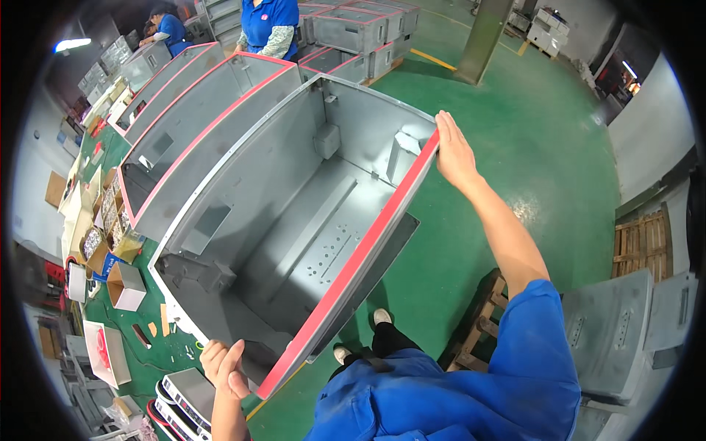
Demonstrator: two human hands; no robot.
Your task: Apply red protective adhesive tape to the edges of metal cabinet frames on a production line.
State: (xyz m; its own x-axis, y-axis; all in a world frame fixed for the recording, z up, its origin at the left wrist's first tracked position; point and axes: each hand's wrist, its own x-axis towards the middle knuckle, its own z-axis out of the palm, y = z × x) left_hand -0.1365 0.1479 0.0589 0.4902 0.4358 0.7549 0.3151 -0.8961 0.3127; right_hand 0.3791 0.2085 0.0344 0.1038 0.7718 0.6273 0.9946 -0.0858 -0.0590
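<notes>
Grey metal box (294, 220) lay open side up, long axis running away from the person. Right hand (454, 153) lay flat, fingers extended, on far red rim; left hand (224, 365) curled at near corner, grip unclear.

green workbench (158, 351) carried the big open grey metal enclosure (294, 220) | small cardboard boxes (125, 285) and trays of small parts (94, 241) sat along its left edge | green floor (529, 140) held wooden pallets (641, 242) and grey panels (607, 334)
</notes>
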